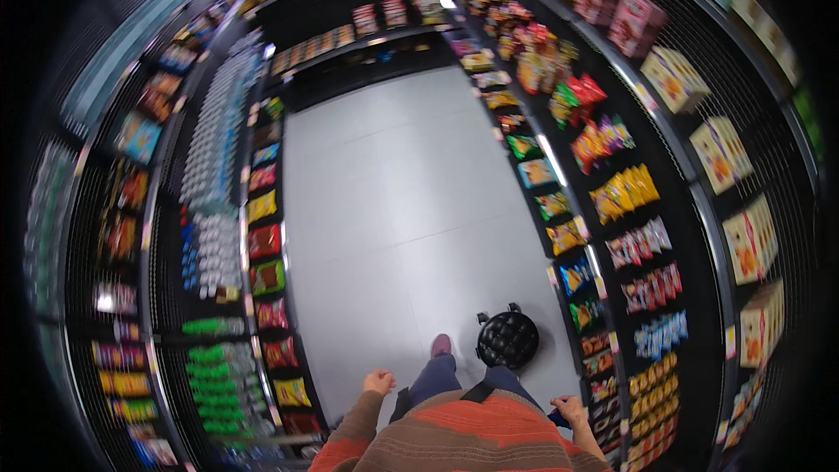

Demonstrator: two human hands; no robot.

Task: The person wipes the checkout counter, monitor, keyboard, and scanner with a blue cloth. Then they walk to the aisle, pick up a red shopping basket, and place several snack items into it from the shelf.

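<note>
My left hand (379,381) hangs over the floor beside my left thigh, its fingers curled; nothing shows in it. On the other side, my right hand (569,408) is at my hip, close to the lowest snack shelf, with its fingers around a small dark blue thing (558,417) that I cannot make out. A round black tufted stool (507,339) on casters stands on the floor just ahead of my right leg. One reddish shoe (442,345) shows in front of me on the grey tiles (393,210).
Shelves line both sides of the aisle. Clear bottles (213,144) and green-wrapped bottles (213,390) fill the left one. Yellow snack bags (626,193) and boxed goods (721,154) sit on the right. A black shelf unit with packets (314,49) closes the far end.
</note>
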